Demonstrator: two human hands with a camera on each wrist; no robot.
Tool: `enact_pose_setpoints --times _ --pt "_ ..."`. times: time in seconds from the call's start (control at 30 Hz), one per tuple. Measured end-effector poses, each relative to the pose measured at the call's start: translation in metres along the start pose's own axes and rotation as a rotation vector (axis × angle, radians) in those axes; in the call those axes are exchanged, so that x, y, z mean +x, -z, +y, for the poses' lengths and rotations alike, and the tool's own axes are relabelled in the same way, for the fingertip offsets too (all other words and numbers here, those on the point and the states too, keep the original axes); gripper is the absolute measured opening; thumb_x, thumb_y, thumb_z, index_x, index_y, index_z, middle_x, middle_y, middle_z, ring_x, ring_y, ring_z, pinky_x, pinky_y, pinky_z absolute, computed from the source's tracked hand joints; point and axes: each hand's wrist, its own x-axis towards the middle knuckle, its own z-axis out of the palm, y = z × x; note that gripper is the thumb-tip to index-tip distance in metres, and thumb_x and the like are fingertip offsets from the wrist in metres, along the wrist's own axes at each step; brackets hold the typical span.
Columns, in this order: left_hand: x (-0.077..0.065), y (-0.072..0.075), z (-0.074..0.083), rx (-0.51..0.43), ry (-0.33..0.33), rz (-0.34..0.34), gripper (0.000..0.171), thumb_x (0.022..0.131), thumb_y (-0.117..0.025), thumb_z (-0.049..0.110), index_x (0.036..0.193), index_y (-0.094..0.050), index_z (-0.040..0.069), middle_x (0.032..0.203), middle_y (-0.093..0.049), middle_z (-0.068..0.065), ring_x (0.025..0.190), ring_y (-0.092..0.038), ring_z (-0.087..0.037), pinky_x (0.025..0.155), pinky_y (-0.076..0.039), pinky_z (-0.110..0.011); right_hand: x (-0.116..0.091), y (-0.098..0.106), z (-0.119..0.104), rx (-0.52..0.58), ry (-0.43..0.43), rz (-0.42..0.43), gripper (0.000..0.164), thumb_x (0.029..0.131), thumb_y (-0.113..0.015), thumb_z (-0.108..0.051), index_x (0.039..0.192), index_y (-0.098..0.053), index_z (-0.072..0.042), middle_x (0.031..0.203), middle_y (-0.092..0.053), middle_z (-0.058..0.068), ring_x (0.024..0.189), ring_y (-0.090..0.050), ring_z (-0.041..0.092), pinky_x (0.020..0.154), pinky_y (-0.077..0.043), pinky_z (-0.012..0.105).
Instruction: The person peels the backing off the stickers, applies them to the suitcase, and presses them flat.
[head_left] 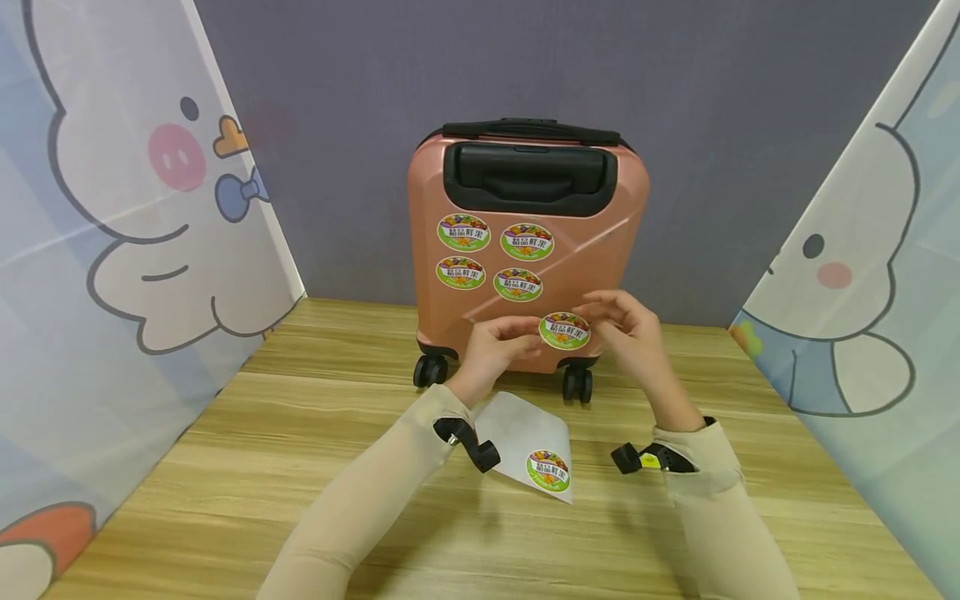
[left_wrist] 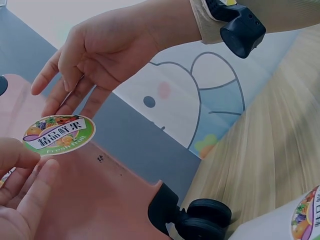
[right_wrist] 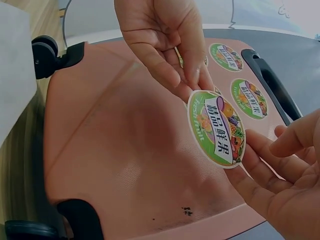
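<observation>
An oval fruit sticker (head_left: 565, 331) is in front of the lower part of a pink suitcase (head_left: 457, 321). My left hand (head_left: 497, 354) pinches its left edge, seen closer in the left wrist view. On the opposite edge, extended fingertips of my right hand (head_left: 626, 337) touch the sticker (right_wrist: 217, 129), with the thumb apart from it in the right wrist view. Several matching stickers (head_left: 527, 242) are on the suitcase's upper left area, in two rows. Whether the held sticker touches the shell anywhere is hard to tell.
White backing paper (head_left: 517, 425) with one sticker (head_left: 548, 471) on it lies on the wood-grain table (head_left: 300, 467) below the hands. Black wheels (head_left: 577, 383) support the suitcase. Behind stands a grey panel (head_left: 337, 167), with cartoon-printed panels (head_left: 112, 275) at both sides.
</observation>
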Motion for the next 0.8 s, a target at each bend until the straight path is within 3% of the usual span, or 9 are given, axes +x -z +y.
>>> enact_pose_setpoints --times 0.07,0.23,0.3,0.43,0.6,0.7,0.8 --pt "0.0 -0.001 0.002 0.007 -0.003 -0.008 0.031 0.09 -0.067 -0.008 0.121 -0.064 -0.013 0.109 -0.071 -0.021 0.091 -0.072 -0.024 0.082 -0.059 -0.038 0.001 0.0 -0.001 0.006 0.004 0.012 0.029 0.092 -0.047 0.016 0.118 -0.06 0.014 0.105 -0.067 0.031 0.09 -0.067 0.007 0.06 -0.05 0.018" --pt "0.001 -0.005 0.007 0.042 0.009 -0.039 0.036 0.091 -0.064 -0.01 0.127 -0.062 -0.01 0.116 -0.068 -0.023 0.111 -0.063 -0.043 0.087 -0.057 -0.037 0.003 0.002 -0.003 -0.003 0.027 0.046 0.029 0.092 -0.048 0.016 0.118 -0.061 0.013 0.105 -0.07 0.023 0.096 -0.067 0.004 0.078 -0.05 0.019" --pt "0.002 -0.006 0.009 0.062 0.015 -0.044 0.038 0.09 -0.062 -0.011 0.129 -0.062 -0.008 0.117 -0.068 -0.023 0.114 -0.061 -0.044 0.088 -0.056 -0.035 0.003 0.002 -0.003 -0.011 0.037 0.049 0.028 0.093 -0.049 0.015 0.118 -0.061 0.012 0.106 -0.071 0.023 0.096 -0.067 0.005 0.079 -0.05 0.019" --pt "0.004 -0.008 0.01 0.09 0.018 -0.041 0.042 0.09 -0.061 -0.012 0.131 -0.061 -0.006 0.121 -0.067 -0.022 0.114 -0.063 -0.038 0.089 -0.056 -0.034 0.003 0.002 -0.004 -0.019 0.053 0.05 0.031 0.092 -0.048 0.016 0.119 -0.062 0.009 0.11 -0.068 0.026 0.091 -0.066 0.007 0.065 -0.046 0.017" --pt "0.008 -0.01 0.012 0.088 0.018 -0.048 0.045 0.09 -0.059 -0.012 0.135 -0.059 -0.003 0.127 -0.064 -0.02 0.118 -0.061 -0.034 0.091 -0.055 -0.033 0.005 0.0 -0.006 -0.026 0.065 0.054 0.038 0.089 -0.045 0.02 0.12 -0.063 0.008 0.113 -0.067 0.027 0.061 -0.052 0.006 0.045 -0.03 0.02" --pt "0.01 -0.011 0.013 0.081 0.026 -0.055 0.047 0.09 -0.057 -0.014 0.136 -0.057 -0.003 0.131 -0.062 -0.02 0.12 -0.06 -0.034 0.091 -0.054 -0.033 0.006 0.0 -0.006 -0.027 0.065 0.053 0.039 0.089 -0.044 0.02 0.121 -0.063 0.007 0.114 -0.068 0.026 0.05 -0.042 0.005 0.043 -0.027 0.02" --pt "0.011 -0.012 0.013 0.072 0.026 -0.067 0.048 0.09 -0.056 -0.015 0.138 -0.055 -0.004 0.134 -0.06 -0.02 0.121 -0.059 -0.034 0.092 -0.054 -0.034 0.007 0.0 -0.006 -0.036 0.07 0.061 0.038 0.089 -0.044 0.019 0.12 -0.063 0.007 0.114 -0.068 0.025 0.057 -0.049 0.002 0.046 -0.029 0.018"
